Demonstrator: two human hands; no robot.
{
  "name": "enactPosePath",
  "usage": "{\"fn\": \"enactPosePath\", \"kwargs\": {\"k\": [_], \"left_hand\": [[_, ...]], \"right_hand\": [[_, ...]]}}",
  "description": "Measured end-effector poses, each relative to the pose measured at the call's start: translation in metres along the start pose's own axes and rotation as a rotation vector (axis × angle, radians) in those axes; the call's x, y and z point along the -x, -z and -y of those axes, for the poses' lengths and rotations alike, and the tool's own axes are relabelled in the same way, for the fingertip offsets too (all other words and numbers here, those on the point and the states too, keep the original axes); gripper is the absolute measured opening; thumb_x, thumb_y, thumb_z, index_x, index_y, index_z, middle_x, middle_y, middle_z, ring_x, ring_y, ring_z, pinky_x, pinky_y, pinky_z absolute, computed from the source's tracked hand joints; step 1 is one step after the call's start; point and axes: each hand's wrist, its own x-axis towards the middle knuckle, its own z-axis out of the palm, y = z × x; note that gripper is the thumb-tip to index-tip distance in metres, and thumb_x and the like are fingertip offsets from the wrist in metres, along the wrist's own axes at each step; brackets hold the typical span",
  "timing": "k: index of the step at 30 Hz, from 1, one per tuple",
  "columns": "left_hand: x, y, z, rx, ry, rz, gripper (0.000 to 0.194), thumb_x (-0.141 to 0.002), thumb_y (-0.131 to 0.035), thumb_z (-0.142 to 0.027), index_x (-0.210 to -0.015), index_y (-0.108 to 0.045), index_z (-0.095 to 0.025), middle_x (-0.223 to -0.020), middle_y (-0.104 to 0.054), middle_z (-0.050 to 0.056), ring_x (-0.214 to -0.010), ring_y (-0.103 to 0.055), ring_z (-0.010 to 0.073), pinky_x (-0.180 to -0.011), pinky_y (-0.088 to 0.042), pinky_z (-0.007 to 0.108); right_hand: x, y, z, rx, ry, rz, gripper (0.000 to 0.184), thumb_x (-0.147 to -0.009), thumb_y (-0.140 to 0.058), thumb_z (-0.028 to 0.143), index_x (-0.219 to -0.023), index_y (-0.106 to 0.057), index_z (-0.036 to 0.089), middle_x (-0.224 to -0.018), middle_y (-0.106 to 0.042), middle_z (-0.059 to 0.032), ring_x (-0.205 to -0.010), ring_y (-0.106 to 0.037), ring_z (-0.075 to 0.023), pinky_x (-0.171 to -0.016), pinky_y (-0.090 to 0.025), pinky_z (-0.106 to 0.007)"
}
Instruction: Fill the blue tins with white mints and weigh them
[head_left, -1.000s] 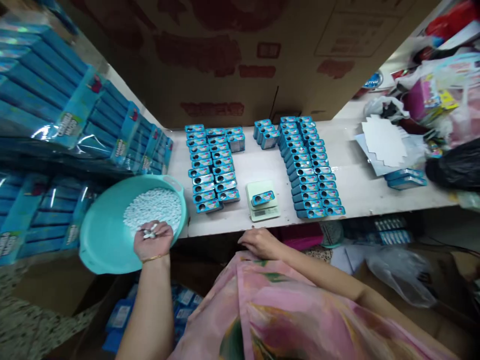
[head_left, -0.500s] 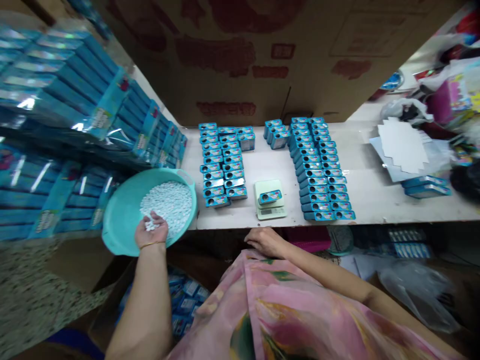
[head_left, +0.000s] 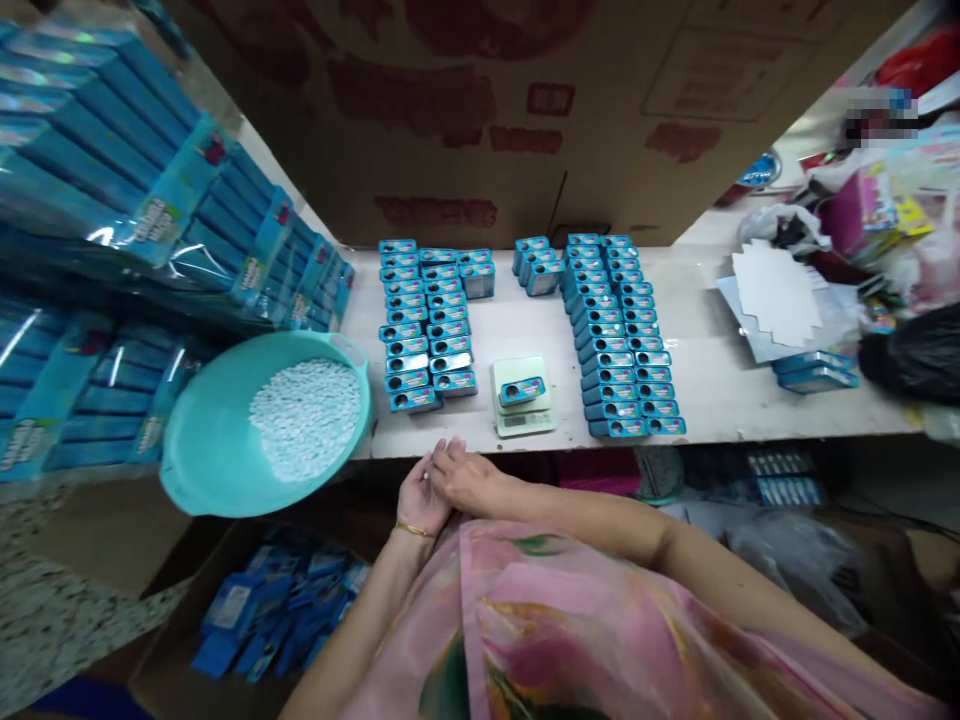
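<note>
Head view. The left hand (head_left: 420,497) and the right hand (head_left: 466,478) meet just below the near edge of the table (head_left: 720,375), the right hand's fingers laid over the left palm. The left grip is cupped, palm up; whether it holds anything cannot be told, as the right hand covers it. The right grip is loosely curled, fingers together, pinching nothing visible. Directly beyond the hands, a small scale (head_left: 522,397) stands on the table with one open blue tin (head_left: 521,390) lying on its platform. Rows of like tins (head_left: 421,325) flank the scale on the left, and more rows (head_left: 619,335) on the right. A teal basin (head_left: 202,450) of white tablets (head_left: 306,418) sits at the table's left end, well apart from both hands.
</note>
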Motion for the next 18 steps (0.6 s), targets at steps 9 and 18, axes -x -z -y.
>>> {"fn": "enactPosePath", "kwargs": {"k": [9,18], "left_hand": [[-0.012,-0.016,0.009,-0.076,0.111,0.024,0.028,-0.082,-0.036,-0.016,-0.095,-0.059,-0.011,-0.098,-0.063,0.011,-0.098,-0.055,0.0185,-0.085,-0.044,0.033],[-0.030,-0.055,0.020,-0.025,0.067,0.093,0.026,-0.080,-0.035,-0.011,-0.077,-0.061,-0.007,-0.076,-0.065,0.012,-0.078,-0.062,0.0179,-0.073,-0.050,0.032]], "right_hand": [[0.025,-0.002,-0.022,-0.029,-0.065,-0.021,0.015,-0.077,-0.050,0.015,-0.092,-0.052,0.012,-0.101,-0.053,-0.0101,-0.090,-0.050,-0.0190,-0.073,-0.044,-0.028],[0.038,0.017,-0.082,-0.365,-0.345,-0.321,0.011,-0.077,-0.049,0.014,-0.085,-0.057,0.015,-0.081,-0.057,-0.0041,-0.079,-0.052,-0.0129,-0.072,-0.042,-0.023]]}}
